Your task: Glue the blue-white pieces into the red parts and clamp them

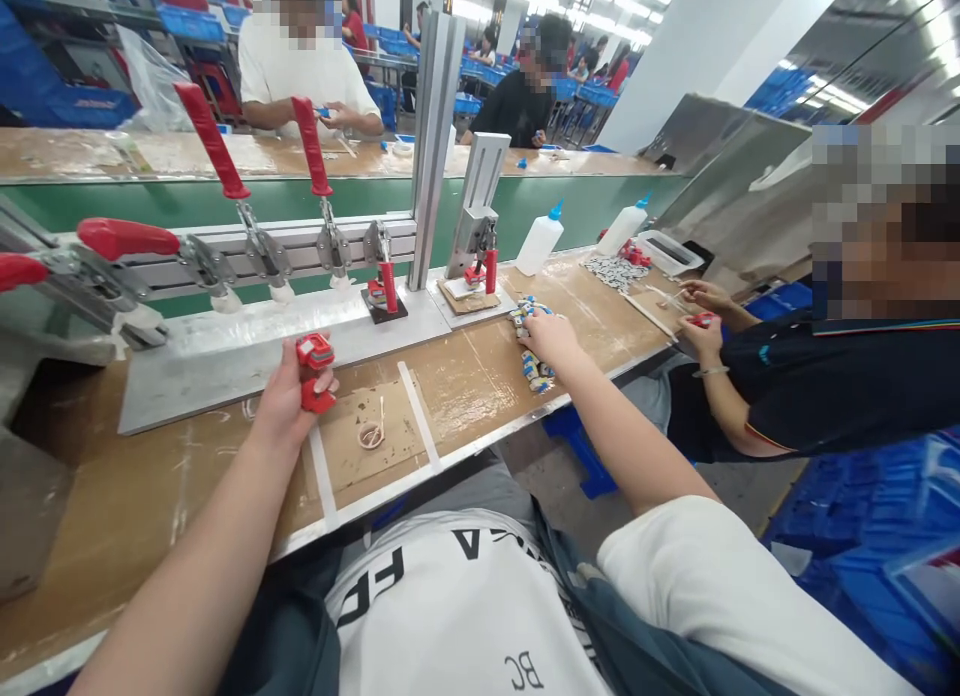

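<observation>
My left hand (283, 396) is closed around two red plastic parts (315, 350), one above the other, over the near left of the bench. The upper one shows a small pale patch on its face. At the centre right, my right hand (551, 338) reaches down with curled fingers into a pile of small blue, cream and yellow parts (537, 372). What its fingertips pinch is hidden. Between my hands, a small round dish (370, 435) with a thin stick in it rests on a brown board marked by white tape strips (418, 416).
Red-handled toggle clamps (259, 246) line a metal frame behind the left hand. Another clamp holds a red part on a base (469, 294). White bottles with blue tips (540, 241) stand farther back. At right, a co-worker's hands (705, 321) hold a red part near grey pieces (613, 270).
</observation>
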{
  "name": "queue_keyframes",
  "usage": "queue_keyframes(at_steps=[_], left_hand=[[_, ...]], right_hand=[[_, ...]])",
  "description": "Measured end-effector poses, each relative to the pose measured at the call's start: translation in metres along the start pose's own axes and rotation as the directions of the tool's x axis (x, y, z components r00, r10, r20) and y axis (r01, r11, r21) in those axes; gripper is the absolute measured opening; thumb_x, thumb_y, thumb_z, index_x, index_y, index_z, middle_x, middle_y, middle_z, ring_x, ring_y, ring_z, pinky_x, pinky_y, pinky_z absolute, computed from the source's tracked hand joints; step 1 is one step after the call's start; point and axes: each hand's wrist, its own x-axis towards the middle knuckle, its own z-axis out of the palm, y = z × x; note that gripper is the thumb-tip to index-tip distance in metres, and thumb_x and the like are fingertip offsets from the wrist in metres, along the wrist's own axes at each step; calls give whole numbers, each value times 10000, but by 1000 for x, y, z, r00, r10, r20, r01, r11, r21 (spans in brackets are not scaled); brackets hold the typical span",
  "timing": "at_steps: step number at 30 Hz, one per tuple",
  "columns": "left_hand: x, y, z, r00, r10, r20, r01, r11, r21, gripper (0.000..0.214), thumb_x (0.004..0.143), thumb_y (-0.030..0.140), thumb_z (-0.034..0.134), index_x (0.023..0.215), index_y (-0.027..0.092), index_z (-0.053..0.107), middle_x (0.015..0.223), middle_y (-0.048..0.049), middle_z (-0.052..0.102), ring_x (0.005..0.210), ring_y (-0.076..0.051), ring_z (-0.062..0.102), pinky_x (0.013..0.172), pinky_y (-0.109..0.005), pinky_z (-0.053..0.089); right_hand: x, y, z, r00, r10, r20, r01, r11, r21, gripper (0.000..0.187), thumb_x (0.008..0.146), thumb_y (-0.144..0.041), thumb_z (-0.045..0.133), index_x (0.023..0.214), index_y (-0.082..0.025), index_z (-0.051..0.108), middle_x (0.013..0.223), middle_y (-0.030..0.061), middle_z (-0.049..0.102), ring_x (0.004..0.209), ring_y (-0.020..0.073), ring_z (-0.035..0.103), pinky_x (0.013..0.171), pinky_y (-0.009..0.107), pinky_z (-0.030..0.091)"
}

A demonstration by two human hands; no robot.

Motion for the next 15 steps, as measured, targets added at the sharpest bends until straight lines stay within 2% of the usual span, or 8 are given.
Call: queue_keyframes(at_steps=[4,6,8,10,12,13,15], left_hand=[[-8,2,6,998,6,63,-6,1000,-8,583,885,694,754,1163,181,747,897,-2,700,426,-14,391,472,-216,451],[-9,2,8,996,12,88,-13,1000,15,596,891,698,744,1182,178,749,941,-19,704,432,-17,394,475,-235,446],[-9,0,7,994,19,103,-23,999,43,605,911,705,711,1193,171,748,957,-33,701,437,-25,406,483,-253,446],[-10,-2,6,993,24,114,-31,998,61,600,930,705,684,1184,166,747,957,-37,690,446,-31,428,499,-264,451],[-11,-3,6,992,23,122,-32,997,71,590,937,706,672,1162,165,743,945,-33,675,451,-36,445,510,-268,451],[-11,-4,6,992,21,123,-31,997,76,589,936,711,668,1150,167,739,934,-28,665,451,-39,450,509,-270,448],[-13,-3,7,992,18,122,-28,996,86,601,932,734,653,1130,171,728,904,-17,645,443,-45,451,499,-274,440]], right_hand=[[0,-1,-3,986,-154,-65,156,987,25,359,1099,-351,504,1156,-107,761,1322,223,691,1158,289,672,856,340,472],[0,-10,-4,964,-248,-99,254,966,54,397,1122,-382,450,1209,-139,751,1315,203,708,1133,285,693,848,335,481],[-3,-28,-5,917,-387,-99,397,911,111,388,1125,-411,451,1293,-190,722,1321,158,729,1135,268,711,862,317,492],[-10,-52,-8,835,-546,-66,549,819,171,366,1122,-416,464,1318,-223,705,1302,123,746,1130,255,728,871,301,499],[-19,-77,-12,762,-647,-30,638,741,209,349,1126,-378,445,1314,-227,697,1276,119,748,1087,251,747,856,295,502],[-24,-88,-14,751,-660,-23,649,731,211,359,1131,-358,416,1333,-229,683,1273,120,742,1060,246,754,846,293,504],[-32,-105,-14,772,-634,-38,628,753,198,401,1139,-347,362,1403,-220,635,1279,138,724,1047,247,758,844,296,513]])
